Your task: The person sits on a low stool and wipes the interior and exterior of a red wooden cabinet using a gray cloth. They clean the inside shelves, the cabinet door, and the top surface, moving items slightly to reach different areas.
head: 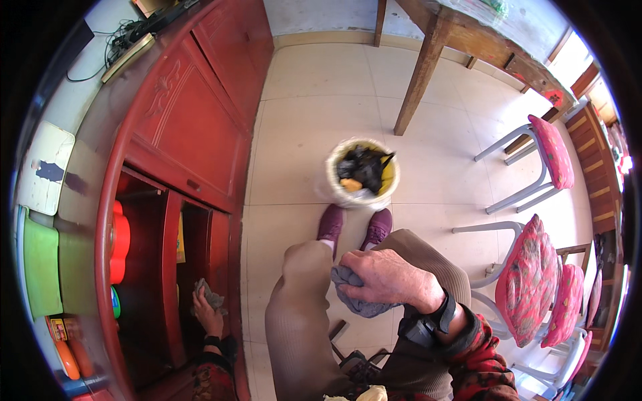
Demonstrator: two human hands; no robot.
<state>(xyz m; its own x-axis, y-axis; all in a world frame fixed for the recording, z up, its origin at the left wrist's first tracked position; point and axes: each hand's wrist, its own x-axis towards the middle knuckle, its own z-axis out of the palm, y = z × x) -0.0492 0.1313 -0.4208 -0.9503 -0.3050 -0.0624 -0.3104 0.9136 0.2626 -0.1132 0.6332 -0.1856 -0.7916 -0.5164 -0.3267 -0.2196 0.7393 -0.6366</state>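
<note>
In the head view, my left hand [207,314] reaches into the opening of the red wooden cabinet [188,125]. Its fingers hold a crumpled grey rag [214,299]. Over my lap, between my knees, my right hand [383,278] grips a bunched grey-blue cloth [368,305], part of it covered by the fingers. Inside the cabinet are a red scalloped container [119,245], a green round thing [115,302] and a yellow packet [180,238]. An upright divider [173,280] stands beside my left hand. The cabinet's lower part is hidden by my forearm.
Right in front of my shoes [331,224] stands a waste bin [396,183] holding black plastic bags. To the right are metal stools with pink cushions [526,285]. A wooden table [421,70] stands ahead. On the cabinet top are a green bin [42,270] and cables [118,42].
</note>
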